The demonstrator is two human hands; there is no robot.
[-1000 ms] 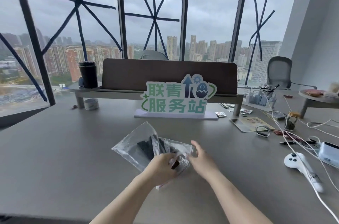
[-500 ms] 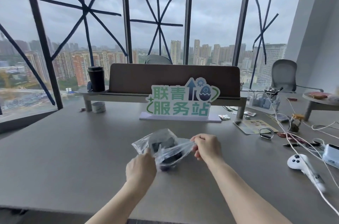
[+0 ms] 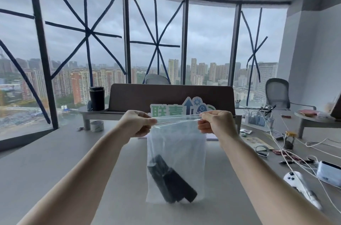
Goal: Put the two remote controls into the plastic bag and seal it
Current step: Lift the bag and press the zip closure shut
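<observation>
- Your left hand and right hand each have fingers pinched shut on a top corner of the bag, stretching its mouth taut between them.
- The bag hangs upright in the air above the desk, mouth up.
- The film looks thin, soft and slippery; keep your hold on the stiffer seal strip.
- The two remotes lie at the bag's bottom, long axes tilted, upper ends leaning left. They seem light but will slide if you tip it.
</observation>
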